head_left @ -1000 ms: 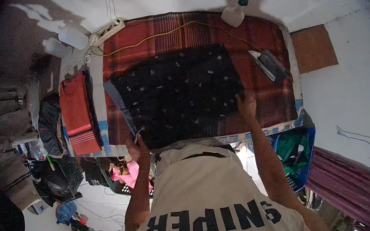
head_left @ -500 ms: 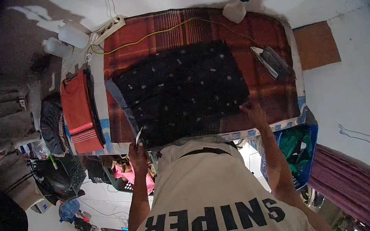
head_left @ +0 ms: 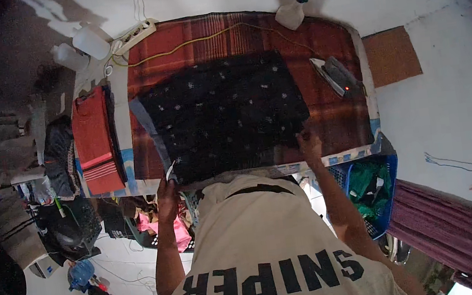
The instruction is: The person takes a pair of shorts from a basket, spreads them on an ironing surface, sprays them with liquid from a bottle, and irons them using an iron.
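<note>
Plaid cloth (head_left: 331, 35) is covering the surface (head_left: 122, 123) — black fabric (head_left: 226, 113) is lying just beyond the left hand (head_left: 167, 192) and right hand (head_left: 310, 144) — both nearly closed, pinching its near corners.

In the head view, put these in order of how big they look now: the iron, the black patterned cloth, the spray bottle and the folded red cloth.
1. Black patterned cloth
2. Folded red cloth
3. Iron and spray bottle: too alike to rank.

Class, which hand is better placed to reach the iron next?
Probably the right hand: it's at the right side of the black cloth, nearer the iron; the left hand is at the left corner.
</note>
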`<act>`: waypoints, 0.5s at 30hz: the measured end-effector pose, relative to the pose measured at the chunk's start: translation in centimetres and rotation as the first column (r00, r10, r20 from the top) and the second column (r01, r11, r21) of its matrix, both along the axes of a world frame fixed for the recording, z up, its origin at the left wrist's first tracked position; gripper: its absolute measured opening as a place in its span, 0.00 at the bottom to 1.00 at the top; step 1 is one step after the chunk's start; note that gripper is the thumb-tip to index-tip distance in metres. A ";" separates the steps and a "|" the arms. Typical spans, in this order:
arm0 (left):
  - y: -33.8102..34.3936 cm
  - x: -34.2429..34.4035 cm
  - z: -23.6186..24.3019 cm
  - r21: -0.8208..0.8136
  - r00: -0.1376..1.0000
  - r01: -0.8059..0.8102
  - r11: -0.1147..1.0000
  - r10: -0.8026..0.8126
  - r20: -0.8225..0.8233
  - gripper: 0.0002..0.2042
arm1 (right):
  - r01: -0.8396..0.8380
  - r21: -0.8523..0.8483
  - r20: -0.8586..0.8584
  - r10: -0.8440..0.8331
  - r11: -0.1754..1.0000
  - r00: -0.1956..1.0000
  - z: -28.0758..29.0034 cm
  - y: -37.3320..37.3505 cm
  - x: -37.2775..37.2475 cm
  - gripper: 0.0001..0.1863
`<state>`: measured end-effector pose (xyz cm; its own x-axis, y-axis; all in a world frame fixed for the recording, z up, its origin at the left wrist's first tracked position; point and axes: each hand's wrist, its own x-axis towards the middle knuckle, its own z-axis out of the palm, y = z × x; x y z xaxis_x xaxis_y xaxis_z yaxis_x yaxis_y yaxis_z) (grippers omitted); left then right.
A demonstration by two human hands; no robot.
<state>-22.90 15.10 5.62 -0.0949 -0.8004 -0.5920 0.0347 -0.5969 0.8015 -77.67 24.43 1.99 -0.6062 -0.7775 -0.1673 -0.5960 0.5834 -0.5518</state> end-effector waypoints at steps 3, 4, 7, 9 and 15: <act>0.1 -0.2 -0.8 -0.006 0.995 -0.020 1.000 0.019 -0.096 0.13 | -0.030 -0.154 -0.281 -0.015 0.988 0.960 -1.5 1.0 0.3 0.24; 0.0 -0.7 -0.9 -0.009 0.993 -0.015 1.000 0.014 -0.121 0.13 | -0.017 -0.160 -0.282 -0.029 0.987 0.959 -2.2 1.5 -0.2 0.24; 0.2 -0.2 -1.0 -0.012 0.991 -0.028 1.000 0.026 -0.127 0.11 | 0.123 -0.166 -0.111 -0.143 0.978 0.983 -1.5 0.6 -0.5 0.23; 0.3 0.4 -1.2 0.008 0.996 -0.027 1.000 0.028 -0.090 0.11 | 0.143 -0.235 0.013 -0.143 0.961 0.990 -0.4 -0.1 -1.5 0.23; 0.2 0.9 -2.1 0.109 0.959 -0.087 0.990 0.113 -0.260 0.06 | 0.031 0.117 0.490 -0.085 0.993 0.867 4.2 -1.8 -5.5 0.19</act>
